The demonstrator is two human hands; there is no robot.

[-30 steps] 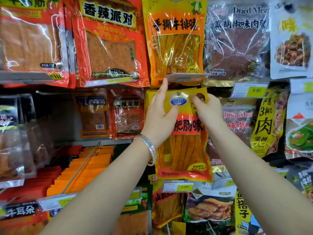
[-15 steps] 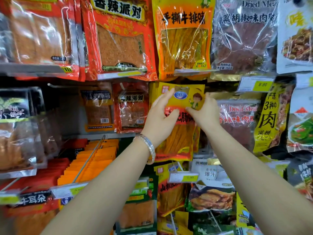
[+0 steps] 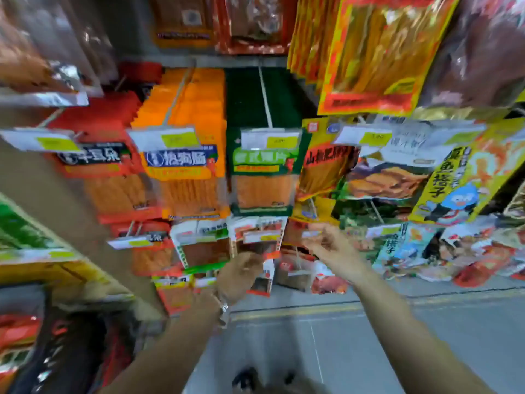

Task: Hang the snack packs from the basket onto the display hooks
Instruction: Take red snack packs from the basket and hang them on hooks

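Let go of the yellow pack [image 3: 369, 58]; it now hangs upper right among its row. Gaze dropped low. My right hand [image 3: 332, 245] loose, empty; left hand [image 3: 241, 275] blurred, can't tell. Basket unseen; next pack due, I'd guess.

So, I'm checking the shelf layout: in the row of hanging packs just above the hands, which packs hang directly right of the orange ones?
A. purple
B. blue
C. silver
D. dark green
D: the dark green packs hang immediately right of the orange packs in that row.
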